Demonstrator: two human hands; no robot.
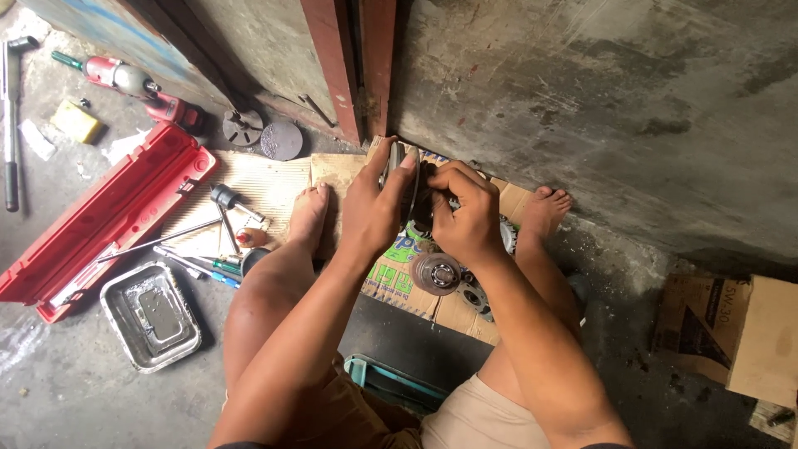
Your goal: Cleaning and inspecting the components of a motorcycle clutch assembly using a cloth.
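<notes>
We sit on a low stool over flattened brown cardboard (pixel 274 179) on the concrete floor. Our left hand (pixel 374 208) wraps its grip around the rim of a round dark metal disc part (pixel 409 187), held upright between our feet. Our right hand (pixel 467 218) pinches at its centre, fingers closed on it. A round metal bearing hub (pixel 435 273) lies just below. To work well, we judge the left should hold steady while the right works squarely. A red tool case (pixel 100 218) lies open, left.
</notes>
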